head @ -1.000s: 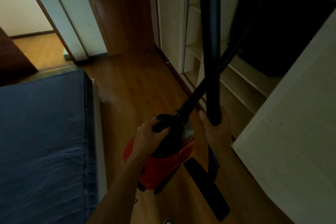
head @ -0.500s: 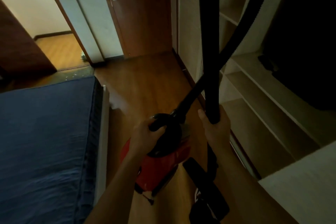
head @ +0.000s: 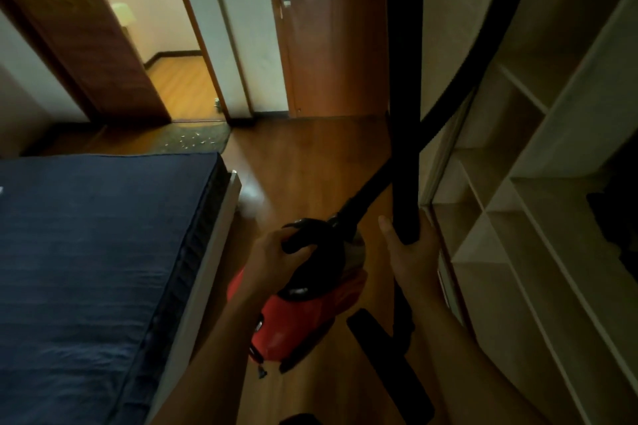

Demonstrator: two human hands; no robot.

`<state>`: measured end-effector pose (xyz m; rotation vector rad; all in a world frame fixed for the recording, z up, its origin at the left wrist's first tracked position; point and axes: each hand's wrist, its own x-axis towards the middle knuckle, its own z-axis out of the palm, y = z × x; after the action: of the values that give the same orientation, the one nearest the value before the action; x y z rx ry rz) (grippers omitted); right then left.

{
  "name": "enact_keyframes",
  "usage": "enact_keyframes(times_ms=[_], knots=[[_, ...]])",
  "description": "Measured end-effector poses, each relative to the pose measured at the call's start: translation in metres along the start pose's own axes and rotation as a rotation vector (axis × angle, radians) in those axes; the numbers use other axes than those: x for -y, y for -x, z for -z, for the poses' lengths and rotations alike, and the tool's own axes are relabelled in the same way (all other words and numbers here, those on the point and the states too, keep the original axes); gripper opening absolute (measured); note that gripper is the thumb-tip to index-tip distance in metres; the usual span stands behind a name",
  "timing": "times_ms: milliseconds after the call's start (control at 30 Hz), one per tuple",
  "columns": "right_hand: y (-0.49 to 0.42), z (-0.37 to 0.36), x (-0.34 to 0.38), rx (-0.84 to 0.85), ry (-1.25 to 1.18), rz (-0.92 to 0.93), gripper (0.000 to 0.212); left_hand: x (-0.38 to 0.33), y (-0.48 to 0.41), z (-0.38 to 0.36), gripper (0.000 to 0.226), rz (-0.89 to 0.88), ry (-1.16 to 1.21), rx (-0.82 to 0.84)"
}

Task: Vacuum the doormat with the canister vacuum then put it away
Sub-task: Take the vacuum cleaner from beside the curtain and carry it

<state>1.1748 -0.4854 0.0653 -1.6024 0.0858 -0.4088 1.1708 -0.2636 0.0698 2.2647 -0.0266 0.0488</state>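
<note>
A red canister vacuum [head: 297, 328] with a black top hangs above the wooden floor. My left hand [head: 272, 259] grips its black carry handle. My right hand [head: 411, 252] is wrapped round the black wand [head: 404, 97], which stands upright. The black hose [head: 455, 90] arcs from the canister up to the top right. The black floor head [head: 386, 362] hangs low beside my right forearm. A dark doormat [head: 193, 138] strewn with pale bits lies by the open doorway, past the bed's far end.
A bed with a dark blue cover [head: 96, 269] fills the left. An open wardrobe with pale shelves [head: 511, 235] lines the right. A brown door [head: 328, 28] stands open ahead. The wooden floor [head: 310, 162] runs between bed and wardrobe.
My view has turned left and forward, so the doormat and doorway show more fully and the white wardrobe door left the frame. Both hands keep their holds on the vacuum.
</note>
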Motion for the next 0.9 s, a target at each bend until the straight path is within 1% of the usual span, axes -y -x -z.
enact_keyframes(times_ms=[67,133,233,367,500,567,667,800,833,900], knots=[[-0.025,-0.009,-0.008,0.016,-0.017,-0.017,0.023,0.000,-0.021,0.001,0.014,0.025,0.002,-0.007],[-0.047,-0.021,-0.015,0.031,-0.002,0.013,0.023,0.002,-0.042,0.003,0.017,0.041,-0.005,-0.026],[-0.081,-0.041,-0.026,0.062,0.014,0.006,0.015,0.010,-0.079,0.008,0.016,0.062,0.012,-0.050],[-0.127,-0.073,-0.040,0.093,0.047,-0.012,0.018,0.027,-0.136,0.014,0.019,0.062,0.047,-0.076],[-0.194,-0.125,-0.052,0.093,0.067,-0.030,0.019,0.045,-0.211,0.027,0.011,0.045,0.052,-0.080],[-0.228,-0.154,-0.056,0.092,0.086,-0.029,0.020,0.055,-0.254,0.034,0.013,0.048,0.060,-0.078],[-0.275,-0.200,-0.061,0.117,0.070,-0.037,0.016,0.074,-0.316,0.048,0.017,0.044,0.060,-0.072],[-0.330,-0.252,-0.065,0.152,0.096,0.010,0.014,0.093,-0.387,0.073,0.019,0.049,0.090,-0.101],[-0.343,-0.264,-0.066,0.155,0.102,0.013,0.023,0.098,-0.403,0.078,0.019,0.056,0.097,-0.105],[-0.368,-0.284,-0.072,0.107,0.120,0.054,0.048,0.107,-0.430,0.086,0.022,0.074,0.110,-0.116]])
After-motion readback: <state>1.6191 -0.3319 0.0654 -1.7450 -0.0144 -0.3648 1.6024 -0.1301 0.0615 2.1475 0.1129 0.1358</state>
